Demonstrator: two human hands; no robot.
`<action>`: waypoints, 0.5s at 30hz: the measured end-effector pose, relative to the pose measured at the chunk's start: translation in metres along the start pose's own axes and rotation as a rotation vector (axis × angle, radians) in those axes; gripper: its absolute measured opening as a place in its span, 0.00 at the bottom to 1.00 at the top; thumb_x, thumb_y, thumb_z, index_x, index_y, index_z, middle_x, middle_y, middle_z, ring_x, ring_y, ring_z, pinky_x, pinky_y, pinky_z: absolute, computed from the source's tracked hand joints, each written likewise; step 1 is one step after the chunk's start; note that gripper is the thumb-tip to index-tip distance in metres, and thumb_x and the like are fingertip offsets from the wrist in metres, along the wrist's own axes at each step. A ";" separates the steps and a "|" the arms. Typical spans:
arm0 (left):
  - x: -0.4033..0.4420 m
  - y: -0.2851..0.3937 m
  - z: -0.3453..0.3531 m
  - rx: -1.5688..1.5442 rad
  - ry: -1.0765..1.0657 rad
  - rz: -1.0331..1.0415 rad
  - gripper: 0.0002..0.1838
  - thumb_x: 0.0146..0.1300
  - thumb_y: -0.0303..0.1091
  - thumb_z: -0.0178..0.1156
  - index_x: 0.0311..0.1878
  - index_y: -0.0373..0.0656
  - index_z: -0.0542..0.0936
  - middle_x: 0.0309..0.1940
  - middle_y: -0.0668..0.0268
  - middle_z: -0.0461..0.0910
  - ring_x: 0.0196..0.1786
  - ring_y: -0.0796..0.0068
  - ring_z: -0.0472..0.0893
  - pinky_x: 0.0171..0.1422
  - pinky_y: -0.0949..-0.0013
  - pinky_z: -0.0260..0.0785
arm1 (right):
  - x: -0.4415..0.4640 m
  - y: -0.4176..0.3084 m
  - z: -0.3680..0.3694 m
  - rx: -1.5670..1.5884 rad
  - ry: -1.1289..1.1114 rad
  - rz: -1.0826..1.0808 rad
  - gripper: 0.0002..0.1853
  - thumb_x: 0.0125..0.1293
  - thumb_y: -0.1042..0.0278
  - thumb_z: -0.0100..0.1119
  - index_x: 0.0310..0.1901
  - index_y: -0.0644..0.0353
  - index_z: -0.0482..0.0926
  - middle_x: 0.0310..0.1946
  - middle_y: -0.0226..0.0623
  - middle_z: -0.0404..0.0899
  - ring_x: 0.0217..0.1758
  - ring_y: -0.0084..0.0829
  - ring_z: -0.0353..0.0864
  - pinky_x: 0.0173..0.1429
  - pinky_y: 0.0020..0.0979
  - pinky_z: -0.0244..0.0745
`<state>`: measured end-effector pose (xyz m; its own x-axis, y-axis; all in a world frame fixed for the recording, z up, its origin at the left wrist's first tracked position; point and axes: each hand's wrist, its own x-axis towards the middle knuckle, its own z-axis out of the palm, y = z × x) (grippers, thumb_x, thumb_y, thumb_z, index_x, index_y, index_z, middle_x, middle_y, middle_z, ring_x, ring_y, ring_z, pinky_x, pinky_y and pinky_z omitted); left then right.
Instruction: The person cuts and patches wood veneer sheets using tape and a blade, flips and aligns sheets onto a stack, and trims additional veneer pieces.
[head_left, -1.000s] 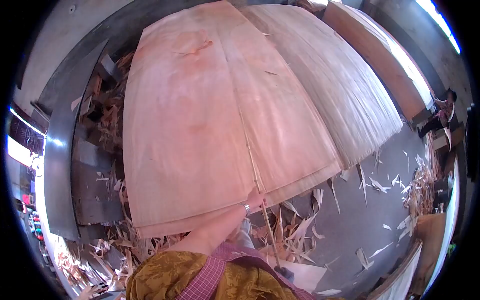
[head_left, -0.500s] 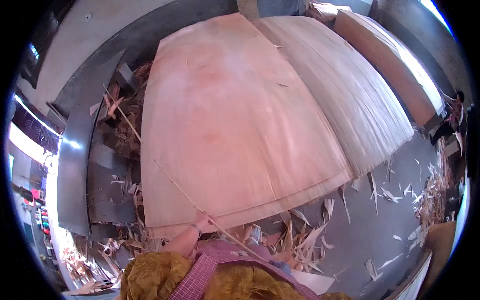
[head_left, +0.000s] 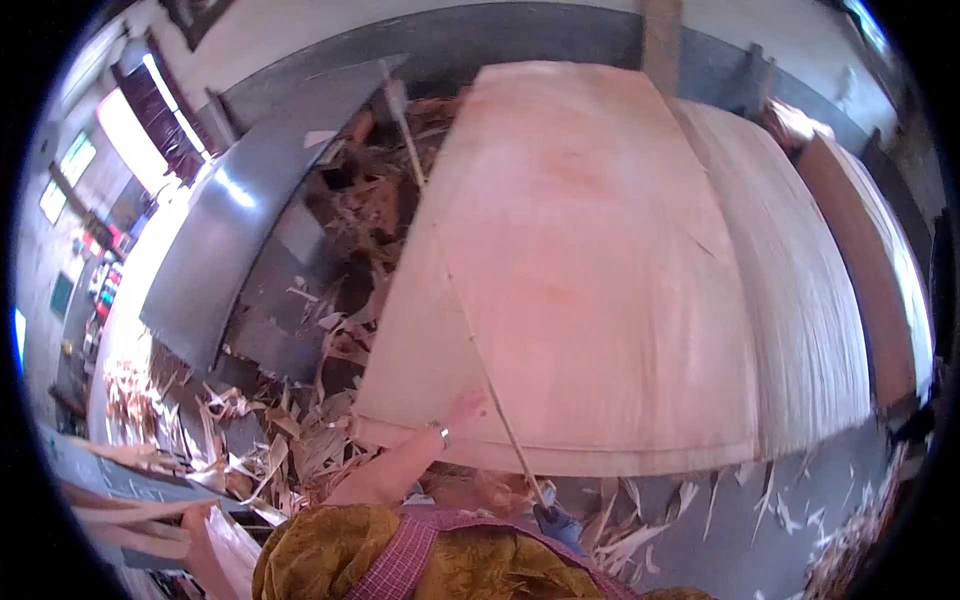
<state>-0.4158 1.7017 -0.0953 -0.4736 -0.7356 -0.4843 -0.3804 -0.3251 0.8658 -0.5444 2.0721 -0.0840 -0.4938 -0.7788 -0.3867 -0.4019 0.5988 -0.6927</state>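
Note:
A long thin stick [head_left: 470, 328] slants across a stack of wide, pale pinkish wood veneer sheets [head_left: 590, 270]. Its far end extends past the sheets' left edge. My left hand [head_left: 466, 410], with a metal band at the wrist, is just left of the stick over the near part of the top sheet. Its fingers look stretched out, though slightly blurred, and do not appear wrapped round the stick. Low in front of my body, my right hand [head_left: 546, 499] grips the stick's near end, with blue-grey cloth around it. Its fingers are small and partly hidden.
A second, streakier veneer stack [head_left: 800, 280] adjoins on the right, with a tall brown-sided stack [head_left: 865, 270] beyond. At left stands a dark, shiny panel [head_left: 225, 215]. Torn veneer scraps [head_left: 275, 440] litter the floor at left, and more lie along the front.
The view has swung left, so the stacks appear farther right. My left hand has let go of the stick and reached forward over the sheet. The stick now stands at a steeper angle in view.

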 end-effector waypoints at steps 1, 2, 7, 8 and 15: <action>0.008 -0.058 -0.032 0.118 -0.069 0.178 0.21 0.73 0.46 0.52 0.55 0.38 0.69 0.51 0.56 0.77 0.46 0.63 0.82 0.47 0.61 0.79 | 0.009 -0.018 0.014 0.015 0.032 -0.040 0.21 0.64 0.44 0.59 0.28 0.56 0.81 0.24 0.50 0.80 0.31 0.52 0.82 0.34 0.47 0.74; -0.010 -0.090 -0.052 0.033 -0.074 0.184 0.21 0.72 0.46 0.53 0.55 0.38 0.71 0.50 0.56 0.78 0.46 0.64 0.82 0.47 0.60 0.79 | 0.019 -0.034 0.026 -0.118 -0.005 -0.171 0.21 0.64 0.46 0.61 0.26 0.57 0.80 0.22 0.49 0.79 0.28 0.52 0.81 0.31 0.46 0.71; -0.161 -0.113 -0.224 0.506 -0.045 0.077 0.21 0.68 0.45 0.56 0.56 0.40 0.75 0.41 0.57 0.84 0.39 0.69 0.82 0.46 0.62 0.75 | 0.060 -0.203 0.126 0.094 -0.164 0.023 0.25 0.66 0.41 0.58 0.30 0.60 0.79 0.16 0.38 0.76 0.16 0.31 0.73 0.23 0.33 0.65; -0.183 -0.129 -0.262 0.499 -0.029 0.054 0.21 0.67 0.44 0.56 0.56 0.40 0.76 0.39 0.57 0.85 0.37 0.70 0.82 0.45 0.63 0.74 | 0.074 -0.234 0.160 0.221 -0.199 0.039 0.26 0.66 0.40 0.57 0.29 0.60 0.79 0.15 0.35 0.74 0.15 0.28 0.71 0.22 0.31 0.63; -0.396 -0.234 -0.536 0.195 0.642 -0.259 0.21 0.62 0.54 0.60 0.38 0.42 0.84 0.26 0.62 0.83 0.28 0.67 0.80 0.34 0.60 0.72 | 0.110 -0.465 0.394 0.739 -0.505 0.186 0.24 0.67 0.39 0.57 0.24 0.52 0.74 0.09 0.26 0.63 0.07 0.24 0.60 0.12 0.27 0.55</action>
<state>0.2869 1.7504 -0.0391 0.1886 -0.8731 -0.4496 -0.5805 -0.4684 0.6661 -0.1078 1.6345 -0.0449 -0.0348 -0.7749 -0.6311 0.3327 0.5865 -0.7385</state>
